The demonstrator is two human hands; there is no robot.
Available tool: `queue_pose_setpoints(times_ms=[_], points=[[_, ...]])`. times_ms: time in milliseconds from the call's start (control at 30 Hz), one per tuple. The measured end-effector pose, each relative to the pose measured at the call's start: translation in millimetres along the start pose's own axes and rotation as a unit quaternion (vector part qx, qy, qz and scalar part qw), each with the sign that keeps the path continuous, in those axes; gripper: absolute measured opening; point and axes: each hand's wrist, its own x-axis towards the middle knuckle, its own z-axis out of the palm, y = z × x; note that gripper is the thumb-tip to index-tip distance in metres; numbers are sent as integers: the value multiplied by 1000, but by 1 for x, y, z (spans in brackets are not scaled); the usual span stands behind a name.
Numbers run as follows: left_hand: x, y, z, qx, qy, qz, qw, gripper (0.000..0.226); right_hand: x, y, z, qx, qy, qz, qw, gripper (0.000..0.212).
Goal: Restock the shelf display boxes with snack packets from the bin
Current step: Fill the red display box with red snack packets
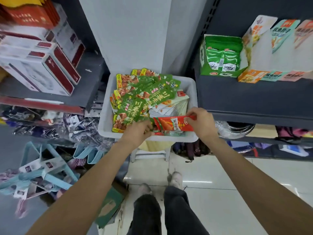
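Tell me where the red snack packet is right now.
In the head view, the red packet is held over the near right corner of the white bin, pinched between left hand and right hand.

Both hands (171, 128) pinch a red packet (172, 123) over the white bin (193, 92) of snacks.
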Motion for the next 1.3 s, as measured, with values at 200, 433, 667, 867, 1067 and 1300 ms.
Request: queue_pose_setpoints(times_ms=[200,433,667,867,1067,1300], points=[[0,1,2,10,-68,38,997,39,-15,5,-5,-1,13,16,1000,3],[-4,0,-20,-107,69,38,991,10,-21,-6,-4,6,-5,19,1000,6],[-26,-15,-68,-293,220,-7,931,16,-15,-33,-9,24,-17,-26,999,28],[-39,0,-94,-337,223,14,915,14,-17,-44,-20,74,35,-7,997,18],[-38,59,-98,-337,235,53,910,12,-19,-24,-56,83,90,-18,992,9],[-11,166,-70,-330,245,89,907,21,-25,47,-140,85,164,-40,982,9]])
